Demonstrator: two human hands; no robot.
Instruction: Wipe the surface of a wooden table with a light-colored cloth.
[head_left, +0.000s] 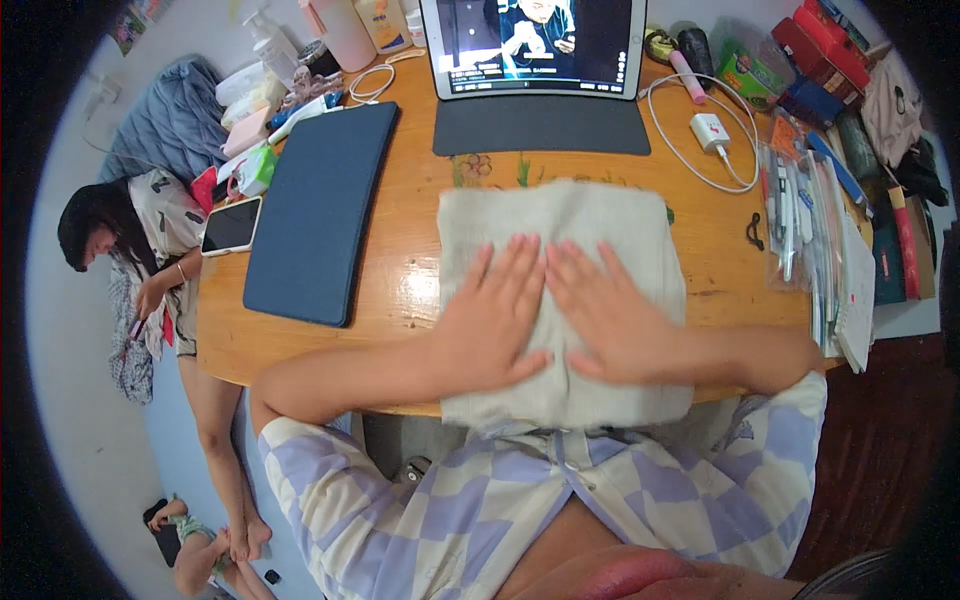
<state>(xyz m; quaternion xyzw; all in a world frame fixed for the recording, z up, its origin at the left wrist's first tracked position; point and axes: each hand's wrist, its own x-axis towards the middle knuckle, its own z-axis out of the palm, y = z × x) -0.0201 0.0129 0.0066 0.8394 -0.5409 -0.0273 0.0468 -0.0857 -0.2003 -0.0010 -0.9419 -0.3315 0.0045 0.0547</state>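
Both my hands lie flat, palms down, on a pale grey-beige folded cloth. My left hand rests on the left half of it, fingers pointing away from me and slightly spread. On the right half is my right hand, its index finger close beside the left one. A shallow crease runs down the cloth between the palms. Its near edge hangs over the front edge of the wooden table. Neither hand grips anything. Some blur softens the hands.
A tablet on a dark keyboard cover stands behind the cloth. Left are a blue folio case and a phone. A white charger with cable and pouches of pens lie right. Two people sit or lie at left.
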